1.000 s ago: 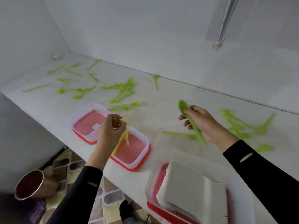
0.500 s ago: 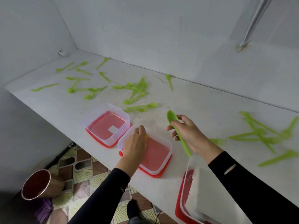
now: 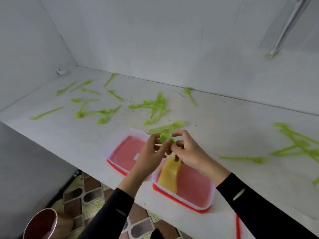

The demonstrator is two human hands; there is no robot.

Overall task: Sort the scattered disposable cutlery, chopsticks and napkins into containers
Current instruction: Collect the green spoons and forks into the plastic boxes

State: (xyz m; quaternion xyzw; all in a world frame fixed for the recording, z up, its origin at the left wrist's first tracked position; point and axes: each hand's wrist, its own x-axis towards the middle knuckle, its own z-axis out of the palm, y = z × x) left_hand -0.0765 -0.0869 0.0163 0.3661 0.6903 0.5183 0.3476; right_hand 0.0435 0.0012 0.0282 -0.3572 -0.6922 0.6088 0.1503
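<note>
A green plastic spoon is held between both hands above two clear containers with red bases. My left hand pinches its bowl end and my right hand grips the handle, most of which is hidden. The right container holds yellow cutlery along its left side. The left container shows only a small white label inside. Several green spoons and forks lie scattered on the white shelf, with another cluster at the right.
The shelf's front edge runs diagonally, with a tiled floor and a red-lined bucket below. White walls close the back and left. A red rim of a third container shows at the bottom right.
My left hand has left the right container, where yellow cutlery now lies, and risen to meet my right hand at the green spoon. The view has shifted left, cutting off the napkin container.
</note>
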